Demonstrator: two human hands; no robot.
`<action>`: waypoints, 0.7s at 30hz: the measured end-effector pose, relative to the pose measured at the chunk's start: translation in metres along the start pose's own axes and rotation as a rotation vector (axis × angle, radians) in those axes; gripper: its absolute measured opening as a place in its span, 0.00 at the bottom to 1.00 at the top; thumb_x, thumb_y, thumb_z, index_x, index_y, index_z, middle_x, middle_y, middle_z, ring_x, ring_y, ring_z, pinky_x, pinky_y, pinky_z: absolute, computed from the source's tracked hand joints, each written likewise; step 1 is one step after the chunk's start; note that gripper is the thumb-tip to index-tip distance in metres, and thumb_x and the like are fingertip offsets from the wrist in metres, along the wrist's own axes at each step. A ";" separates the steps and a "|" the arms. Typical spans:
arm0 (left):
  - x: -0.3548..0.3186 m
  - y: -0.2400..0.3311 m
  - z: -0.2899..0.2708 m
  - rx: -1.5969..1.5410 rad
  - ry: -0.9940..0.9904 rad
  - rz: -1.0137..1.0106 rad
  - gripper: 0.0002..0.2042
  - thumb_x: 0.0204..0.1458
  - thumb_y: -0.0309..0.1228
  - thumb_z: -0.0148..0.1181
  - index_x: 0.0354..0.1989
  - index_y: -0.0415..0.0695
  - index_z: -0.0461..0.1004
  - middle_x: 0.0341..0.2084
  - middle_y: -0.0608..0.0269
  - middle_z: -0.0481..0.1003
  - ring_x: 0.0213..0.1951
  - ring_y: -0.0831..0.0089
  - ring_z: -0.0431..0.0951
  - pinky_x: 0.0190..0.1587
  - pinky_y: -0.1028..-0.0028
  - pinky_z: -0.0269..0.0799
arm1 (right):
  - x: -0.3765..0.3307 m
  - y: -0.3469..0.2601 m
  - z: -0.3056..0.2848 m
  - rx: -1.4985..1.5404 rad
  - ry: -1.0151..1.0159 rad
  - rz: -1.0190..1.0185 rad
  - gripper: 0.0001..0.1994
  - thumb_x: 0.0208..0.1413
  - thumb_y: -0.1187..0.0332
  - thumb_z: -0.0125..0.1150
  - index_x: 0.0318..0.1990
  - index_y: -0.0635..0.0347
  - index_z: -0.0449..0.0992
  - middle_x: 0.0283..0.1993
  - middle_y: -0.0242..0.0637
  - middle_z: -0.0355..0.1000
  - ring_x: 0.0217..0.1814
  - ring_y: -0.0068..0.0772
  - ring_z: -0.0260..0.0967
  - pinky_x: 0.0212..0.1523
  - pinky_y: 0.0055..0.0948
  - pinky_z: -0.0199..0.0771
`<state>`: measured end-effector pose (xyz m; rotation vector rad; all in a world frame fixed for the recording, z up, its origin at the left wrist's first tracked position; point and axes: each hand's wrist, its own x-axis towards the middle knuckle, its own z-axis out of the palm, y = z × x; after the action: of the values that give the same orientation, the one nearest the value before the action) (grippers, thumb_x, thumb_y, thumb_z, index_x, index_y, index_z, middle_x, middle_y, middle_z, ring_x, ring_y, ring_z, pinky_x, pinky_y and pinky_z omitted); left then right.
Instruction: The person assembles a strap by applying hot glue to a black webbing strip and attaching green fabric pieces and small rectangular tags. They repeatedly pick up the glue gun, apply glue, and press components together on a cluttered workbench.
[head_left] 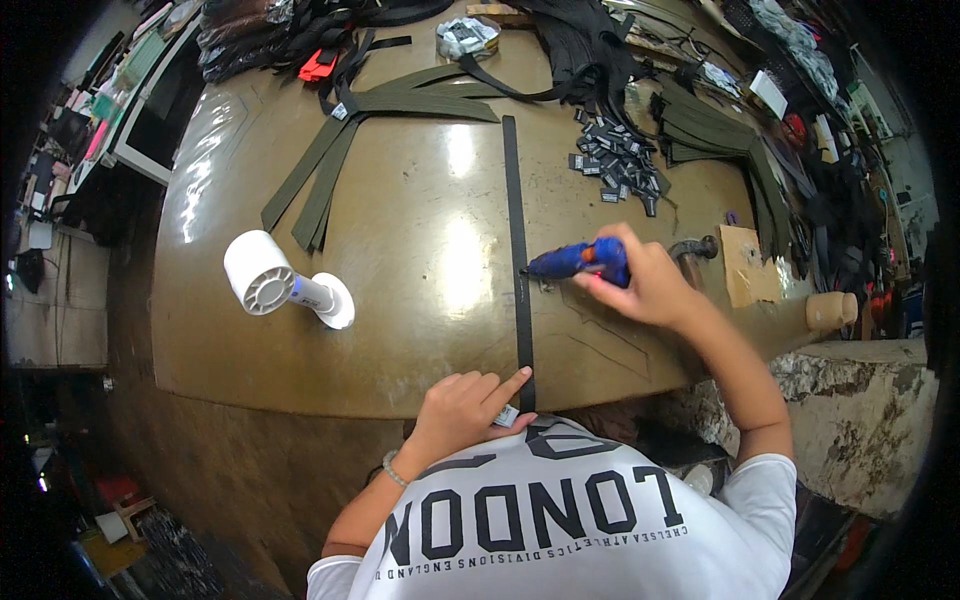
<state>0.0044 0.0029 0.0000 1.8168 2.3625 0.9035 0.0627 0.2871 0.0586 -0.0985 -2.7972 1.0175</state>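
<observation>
A long black webbing strap [516, 210] lies across the table toward me. My right hand [650, 280] is wrapped round a blue hot glue gun [575, 262] with an orange trigger, its nozzle tip at the strap's middle. At the near table edge my left hand [462, 408] has its index fingertip on the strap's near end. A small white label [507, 416] shows between that hand's index finger and thumb; the other fingers are bent.
A white handheld fan [262, 275] stands at left. Olive straps [420, 103] lie behind it, and small dark labels [615, 155] are heaped at far right. A hammer [708, 246], a brown card [748, 265] and a tape roll [832, 311] lie to the right on the table [390, 340].
</observation>
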 end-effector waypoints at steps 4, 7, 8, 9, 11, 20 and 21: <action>0.000 0.000 0.000 -0.001 -0.003 -0.013 0.26 0.46 0.48 0.68 0.53 0.50 0.77 0.17 0.69 0.61 0.20 0.73 0.66 0.24 0.74 0.64 | -0.023 -0.016 -0.003 -0.444 0.024 -0.440 0.24 0.45 0.70 0.66 0.52 0.61 0.69 0.42 0.49 0.75 0.36 0.43 0.76 0.34 0.34 0.77; 0.002 0.002 0.000 0.013 -0.005 -0.014 0.25 0.45 0.47 0.69 0.52 0.50 0.78 0.17 0.68 0.61 0.20 0.73 0.65 0.24 0.74 0.64 | -0.064 -0.002 -0.017 -0.460 0.556 0.081 0.19 0.58 0.65 0.60 0.53 0.66 0.67 0.46 0.51 0.74 0.39 0.49 0.75 0.40 0.38 0.75; 0.003 0.003 -0.001 0.031 -0.017 -0.018 0.25 0.45 0.47 0.69 0.52 0.50 0.78 0.17 0.68 0.61 0.20 0.73 0.65 0.24 0.74 0.64 | -0.083 0.007 -0.025 -0.501 0.709 0.345 0.19 0.61 0.64 0.59 0.53 0.67 0.67 0.46 0.51 0.74 0.40 0.50 0.75 0.42 0.39 0.74; 0.004 0.004 -0.001 0.027 0.006 -0.015 0.23 0.43 0.45 0.71 0.48 0.49 0.80 0.16 0.68 0.61 0.19 0.73 0.64 0.23 0.73 0.62 | -0.098 0.022 -0.032 -0.316 0.869 0.510 0.20 0.63 0.61 0.56 0.54 0.68 0.67 0.46 0.51 0.74 0.42 0.51 0.75 0.44 0.40 0.73; 0.005 0.005 -0.002 0.007 0.041 0.020 0.21 0.42 0.43 0.73 0.45 0.49 0.81 0.15 0.69 0.61 0.18 0.73 0.63 0.22 0.73 0.59 | -0.124 0.051 -0.034 -0.178 1.045 0.748 0.22 0.67 0.56 0.51 0.56 0.69 0.66 0.50 0.53 0.72 0.51 0.49 0.71 0.51 0.42 0.69; 0.003 0.004 -0.003 -0.052 0.036 0.080 0.15 0.40 0.40 0.75 0.34 0.48 0.83 0.13 0.70 0.60 0.17 0.75 0.63 0.21 0.73 0.56 | -0.105 0.189 -0.175 -0.320 0.898 0.463 0.26 0.62 0.51 0.57 0.56 0.66 0.72 0.55 0.50 0.71 0.58 0.47 0.68 0.61 0.37 0.64; 0.003 0.005 -0.003 -0.049 0.042 0.076 0.15 0.40 0.40 0.75 0.34 0.48 0.83 0.13 0.70 0.60 0.17 0.74 0.63 0.21 0.73 0.57 | -0.083 0.212 -0.187 -0.460 0.803 0.456 0.25 0.60 0.52 0.58 0.54 0.65 0.74 0.55 0.50 0.72 0.57 0.49 0.69 0.59 0.38 0.66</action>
<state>0.0067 0.0048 0.0054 1.8996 2.2878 1.0084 0.1781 0.5579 0.0528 -0.9880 -2.2048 0.2478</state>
